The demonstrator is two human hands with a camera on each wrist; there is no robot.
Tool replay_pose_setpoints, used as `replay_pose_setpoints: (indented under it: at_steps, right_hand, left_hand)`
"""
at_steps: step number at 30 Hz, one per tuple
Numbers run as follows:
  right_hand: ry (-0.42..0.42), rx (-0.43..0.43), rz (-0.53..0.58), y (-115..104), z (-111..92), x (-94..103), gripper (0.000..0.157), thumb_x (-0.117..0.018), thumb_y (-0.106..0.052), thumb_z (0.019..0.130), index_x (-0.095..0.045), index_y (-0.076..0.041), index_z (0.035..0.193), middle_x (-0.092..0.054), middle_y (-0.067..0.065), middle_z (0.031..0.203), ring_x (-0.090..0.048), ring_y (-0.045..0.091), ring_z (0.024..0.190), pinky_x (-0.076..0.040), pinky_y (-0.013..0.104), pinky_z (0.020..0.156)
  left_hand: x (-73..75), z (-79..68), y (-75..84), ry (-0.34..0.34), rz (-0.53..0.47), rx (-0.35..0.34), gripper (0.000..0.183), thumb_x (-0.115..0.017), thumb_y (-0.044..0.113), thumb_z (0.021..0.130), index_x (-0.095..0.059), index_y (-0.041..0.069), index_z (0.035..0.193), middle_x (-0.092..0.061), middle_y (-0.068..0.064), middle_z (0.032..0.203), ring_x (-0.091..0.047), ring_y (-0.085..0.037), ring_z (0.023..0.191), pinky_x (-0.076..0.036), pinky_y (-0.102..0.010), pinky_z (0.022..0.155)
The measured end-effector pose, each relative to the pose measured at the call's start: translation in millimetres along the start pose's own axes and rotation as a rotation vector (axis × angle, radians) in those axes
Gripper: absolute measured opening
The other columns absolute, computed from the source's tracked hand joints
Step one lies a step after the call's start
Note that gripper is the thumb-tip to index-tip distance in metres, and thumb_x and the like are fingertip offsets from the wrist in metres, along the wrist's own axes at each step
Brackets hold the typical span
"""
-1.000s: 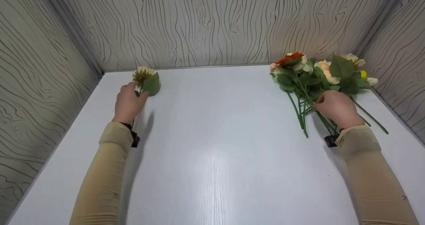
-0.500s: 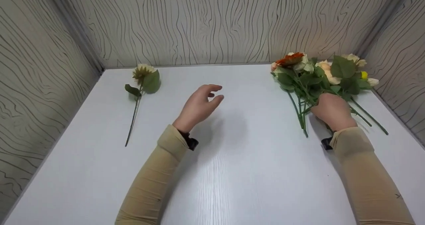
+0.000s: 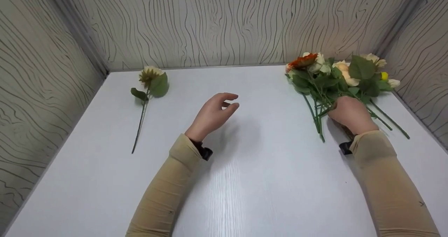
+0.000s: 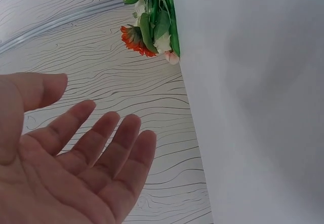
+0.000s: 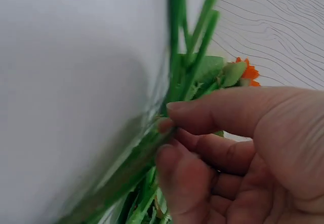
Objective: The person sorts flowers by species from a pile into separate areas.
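Flower pile (image 3: 325, 81) at the far right of the worktop (image 3: 280, 181): an orange bloom (image 3: 303, 62) sits at its left edge, pale blooms and green leaves crowd beside it, and the bare stems point back toward the person. Well apart, at the far left, a single pale flower (image 3: 151, 78) lies alone, its stem also pointing back. Going by that layout, sorting the flowers apart looks barely begun — one lies on its own, the others are left bunched. How many are left cannot be counted, since leaves and blooms overlap.

The right hand (image 3: 351, 115) is at the pile, thumb and fingertips pinching a green stem (image 5: 129, 168); which bloom belongs to it is unclear, and the stem seems not yet parted from the rest. The left hand (image 3: 212, 113) hangs above the middle of the worktop, fingers loose, thumb apart — it holds nothing.
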State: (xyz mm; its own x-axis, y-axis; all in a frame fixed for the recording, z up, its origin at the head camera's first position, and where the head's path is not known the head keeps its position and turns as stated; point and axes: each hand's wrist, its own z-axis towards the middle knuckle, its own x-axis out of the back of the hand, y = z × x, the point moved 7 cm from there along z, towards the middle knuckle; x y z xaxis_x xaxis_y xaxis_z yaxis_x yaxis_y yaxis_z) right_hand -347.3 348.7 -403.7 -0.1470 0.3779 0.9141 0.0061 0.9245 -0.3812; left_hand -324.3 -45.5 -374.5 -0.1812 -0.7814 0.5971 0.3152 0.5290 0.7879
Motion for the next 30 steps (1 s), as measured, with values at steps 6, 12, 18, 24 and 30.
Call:
replay_pose_setpoints:
  at_steps: [6,12,18,24,30]
  right_hand:
    - [-0.026,-0.005,0.069,-3,-5,11.2,0.026,-0.054,-0.012,0.097,-0.054,-0.007,0.071,-0.046,0.005,0.063,-0.042,0.021,0.057,-0.037,0.036,0.052]
    - [0.014,-0.013,0.189,-26,-16,29.4,0.049,-0.056,-0.037,0.105,-0.060,0.006,0.128,-0.061,0.026,0.117,-0.059,0.036,0.094,-0.050,0.047,0.074]
    - [0.042,0.096,0.453,-97,-26,20.8,0.047,-0.062,-0.042,0.102,-0.062,-0.003,0.128,-0.065,0.018,0.117,-0.064,0.029,0.097,-0.057,0.035,0.079]
    - [0.021,0.307,0.570,-181,-38,-8.3,0.032,-0.068,-0.031,0.101,-0.068,-0.004,0.118,-0.070,0.013,0.105,-0.067,0.025,0.090,-0.058,0.031,0.076]
    - [0.000,0.401,0.565,-220,-44,-37.0,0.017,-0.070,-0.027,0.100,-0.073,-0.014,0.110,-0.071,0.005,0.094,-0.066,0.022,0.082,-0.055,0.036,0.071]
  left_hand:
    - [0.1,0.5,-1.9,-0.011,-0.028,0.006,0.040,-0.058,0.037,0.105,-0.063,0.016,0.139,-0.059,0.001,0.139,-0.059,-0.015,0.120,-0.051,-0.033,0.094]
    - [0.0,1.3,1.2,-0.003,-0.092,-0.007,0.035,-0.058,0.036,0.105,-0.067,0.018,0.133,-0.066,0.005,0.128,-0.062,-0.012,0.115,-0.052,-0.033,0.094]
    - [-0.6,3.2,9.3,0.032,-0.254,-0.024,0.026,-0.060,0.030,0.105,-0.073,0.017,0.123,-0.071,0.006,0.114,-0.066,-0.011,0.104,-0.054,-0.032,0.091]
    - [1.7,2.1,15.1,0.084,-0.461,-0.028,0.023,-0.062,0.027,0.105,-0.073,0.015,0.122,-0.073,0.002,0.111,-0.068,-0.018,0.103,-0.056,-0.033,0.092]
    - [10.4,0.3,18.6,0.160,-0.570,-0.060,0.027,-0.067,0.027,0.102,-0.071,0.011,0.123,-0.072,-0.003,0.113,-0.068,-0.025,0.105,-0.056,-0.035,0.093]
